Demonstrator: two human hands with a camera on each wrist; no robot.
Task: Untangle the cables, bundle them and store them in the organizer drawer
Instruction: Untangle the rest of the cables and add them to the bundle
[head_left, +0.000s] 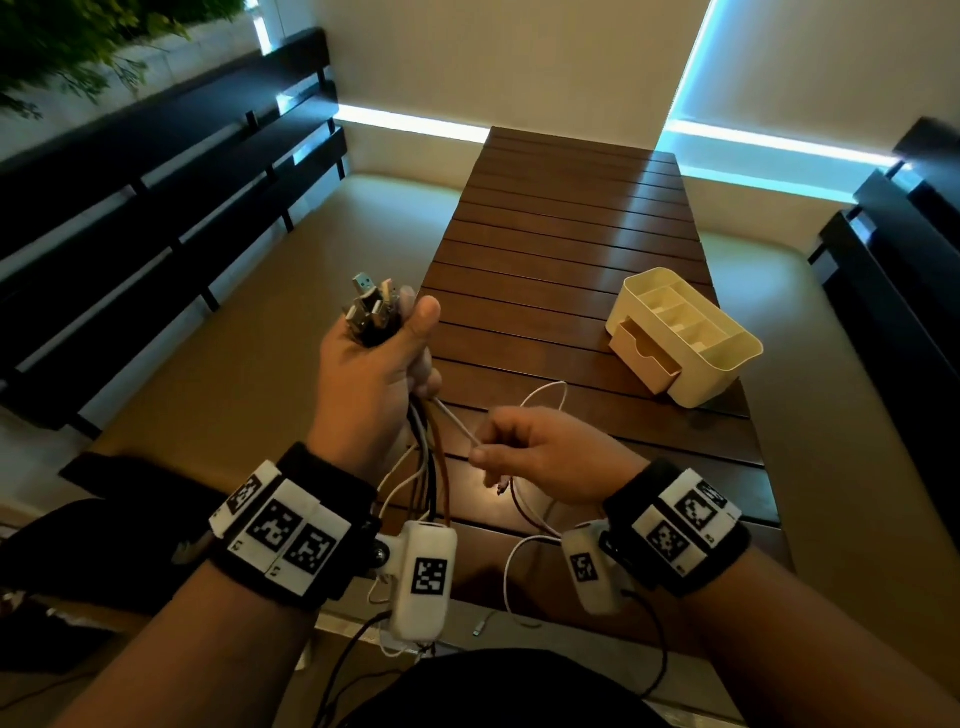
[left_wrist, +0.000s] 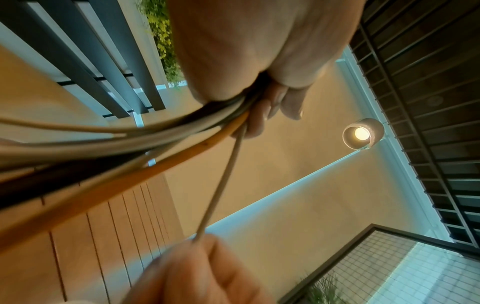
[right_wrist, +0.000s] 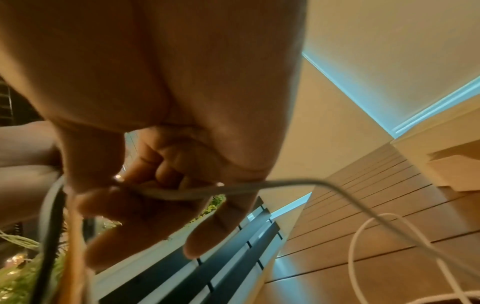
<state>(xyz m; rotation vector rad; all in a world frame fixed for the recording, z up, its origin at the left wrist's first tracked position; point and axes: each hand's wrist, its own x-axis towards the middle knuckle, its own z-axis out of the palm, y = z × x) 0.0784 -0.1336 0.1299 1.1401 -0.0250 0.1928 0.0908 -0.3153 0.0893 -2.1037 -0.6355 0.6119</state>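
Note:
My left hand is raised over the table's left edge and grips a bunch of cables with their USB plugs sticking up from the fist. White, black and orange cables hang down from it. My right hand pinches one white cable, drawn taut from the left fist. The same white cable runs through my right fingers and loops onto the table. The cream organizer stands at the right with its small drawer pulled open.
The dark slatted wooden table stretches ahead between cream cushioned benches with black slatted backs. Loose white cable loops lie on the table near my right hand. Wrist camera leads hang near my lap.

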